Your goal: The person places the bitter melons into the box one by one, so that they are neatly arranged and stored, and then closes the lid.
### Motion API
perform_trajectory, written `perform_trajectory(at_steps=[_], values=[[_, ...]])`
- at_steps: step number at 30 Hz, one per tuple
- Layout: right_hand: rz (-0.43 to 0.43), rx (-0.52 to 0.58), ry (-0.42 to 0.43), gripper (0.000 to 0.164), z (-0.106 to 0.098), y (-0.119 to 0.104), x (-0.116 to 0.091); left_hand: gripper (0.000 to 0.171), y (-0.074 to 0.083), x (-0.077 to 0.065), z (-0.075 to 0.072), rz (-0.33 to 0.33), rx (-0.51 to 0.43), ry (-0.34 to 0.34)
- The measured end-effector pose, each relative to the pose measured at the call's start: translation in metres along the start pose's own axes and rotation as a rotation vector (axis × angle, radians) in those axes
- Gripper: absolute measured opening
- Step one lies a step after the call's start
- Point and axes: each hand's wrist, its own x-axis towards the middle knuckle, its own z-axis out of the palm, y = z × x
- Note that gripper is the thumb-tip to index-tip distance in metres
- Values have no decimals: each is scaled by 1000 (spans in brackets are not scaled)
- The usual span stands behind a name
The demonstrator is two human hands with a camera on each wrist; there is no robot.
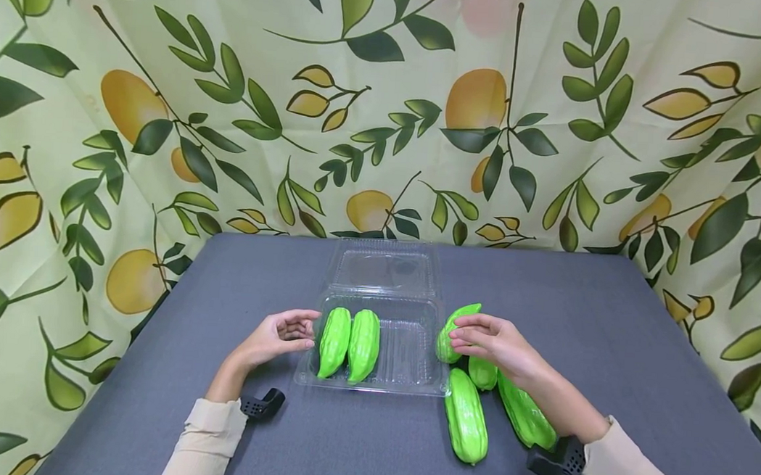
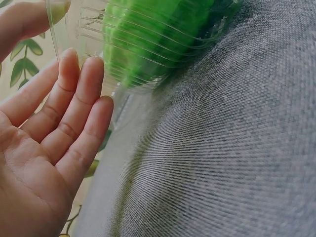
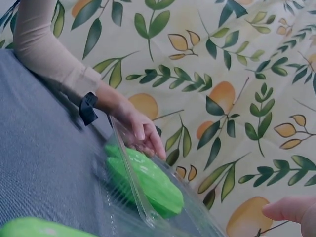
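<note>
A clear plastic clamshell box (image 1: pixel 404 381) lies with its lid (image 1: pixel 385 270) folded back. Inside, on its left half, two bright green ridged gourds (image 1: pixel 364 345) lie side by side. My left hand (image 1: pixel 277 339) is at the box's left rim, fingers loosely bent; in the left wrist view the fingertips (image 2: pixel 91 69) are right at the clear wall. My right hand (image 1: pixel 501 346) hovers by the box's right side, fingers extended over a green gourd (image 1: pixel 454 336) and partly covering it. Only the right thumb (image 3: pixel 289 210) shows in the right wrist view.
More green gourds lie right of the box: one in front (image 1: pixel 467 417), one under the right forearm (image 1: pixel 527 413) and a partly hidden one (image 1: pixel 482 373). A grey cloth (image 1: pixel 147 412) covers the table. A leaf-patterned curtain (image 1: pixel 387 122) hangs behind. Both wrists wear black bands.
</note>
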Motion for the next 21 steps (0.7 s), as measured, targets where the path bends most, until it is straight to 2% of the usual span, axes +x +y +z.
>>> perform_trajectory(at_steps=[11, 21], values=[[0, -53, 15, 54, -20, 4, -11, 54, -2, -1, -2, 21, 19, 0], [31, -103, 62, 56, -34, 9, -19, 54, -1, 0, -2, 6, 15, -1]])
